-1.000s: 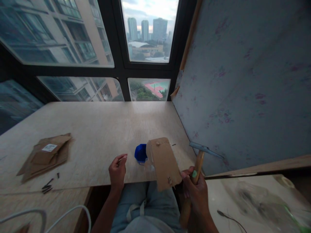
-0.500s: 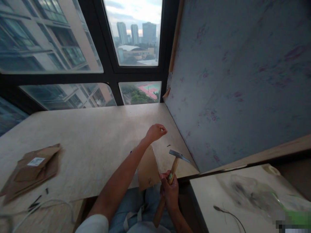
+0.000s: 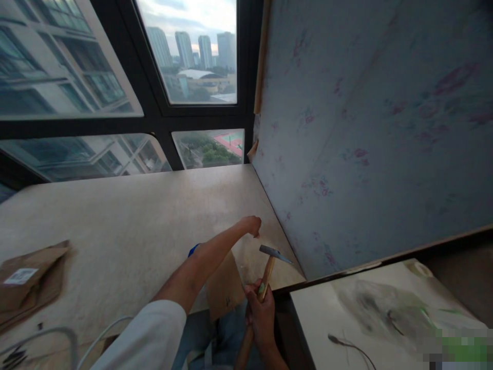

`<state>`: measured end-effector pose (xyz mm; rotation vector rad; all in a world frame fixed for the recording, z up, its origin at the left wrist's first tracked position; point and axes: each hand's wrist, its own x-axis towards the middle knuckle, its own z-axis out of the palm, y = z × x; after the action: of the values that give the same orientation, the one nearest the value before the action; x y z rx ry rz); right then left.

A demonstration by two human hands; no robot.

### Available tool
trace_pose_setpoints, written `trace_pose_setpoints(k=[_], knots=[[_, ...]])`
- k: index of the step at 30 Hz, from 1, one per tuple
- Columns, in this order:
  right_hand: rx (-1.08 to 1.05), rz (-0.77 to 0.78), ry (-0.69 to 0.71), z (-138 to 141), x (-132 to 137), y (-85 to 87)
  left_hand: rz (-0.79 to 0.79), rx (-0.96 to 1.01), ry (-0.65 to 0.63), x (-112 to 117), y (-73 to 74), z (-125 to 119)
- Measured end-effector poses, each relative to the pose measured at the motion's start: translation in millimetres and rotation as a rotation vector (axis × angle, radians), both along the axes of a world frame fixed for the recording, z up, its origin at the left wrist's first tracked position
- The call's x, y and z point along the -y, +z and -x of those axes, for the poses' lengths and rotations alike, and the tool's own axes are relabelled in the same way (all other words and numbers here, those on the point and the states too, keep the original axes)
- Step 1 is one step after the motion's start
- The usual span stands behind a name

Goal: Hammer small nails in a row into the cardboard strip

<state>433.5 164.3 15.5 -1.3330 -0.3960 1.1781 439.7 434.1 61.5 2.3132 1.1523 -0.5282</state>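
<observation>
My right hand is wrapped round the wooden handle of a hammer, whose metal head points up toward the wall corner. My left hand is reached out over the pale wooden board. Its fingers are pinched together and point down at the surface; whatever is between them is too small or hidden to make out. A brown cardboard piece lies at the board's near edge, under my left forearm. Part of a blue object shows behind that forearm.
Brown paper packages lie at the left, with dark screws or nails and a pale cable nearer. A papered wall bounds the right. A white surface there bears a cable end and clear plastic wrapping.
My left hand has come down toward the board, where a small dark nail lay; the nail no longer shows. The view has shifted rightward. My right hand keeps hold of the hammer.
</observation>
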Motion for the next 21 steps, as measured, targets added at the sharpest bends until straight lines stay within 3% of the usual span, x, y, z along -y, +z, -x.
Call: trace_pose_setpoints(k=[4, 7, 9, 12, 15, 18, 21], knots=[[0.027, -0.001, 0.020, -6, -1, 3.2, 0.033, 0.046, 0.023, 6, 2.5, 1], [0.041, 0.011, 0.030, -9, 0, 10.2, -0.013, 0.162, 0.144, 12, 16.1, 15], [0.044, 0.010, 0.043, -10, 1, 15.0, -0.086, 0.281, 0.271, 16, 30.3, 37], [0.055, -0.008, 0.083, -14, 0, 19.1, -0.265, 0.469, 0.521, 34, 51.4, 101], [0.069, -0.031, 0.147, -21, -3, 17.8, -0.488, 0.541, 0.864, 84, 59.7, 193], [0.062, -0.044, 0.196, -27, -7, 13.0, -0.640, 0.474, 1.201, 158, 50.0, 285], [0.060, -0.043, 0.205, -30, -9, 9.5, -0.700, 0.346, 1.456, 232, 30.9, 354]])
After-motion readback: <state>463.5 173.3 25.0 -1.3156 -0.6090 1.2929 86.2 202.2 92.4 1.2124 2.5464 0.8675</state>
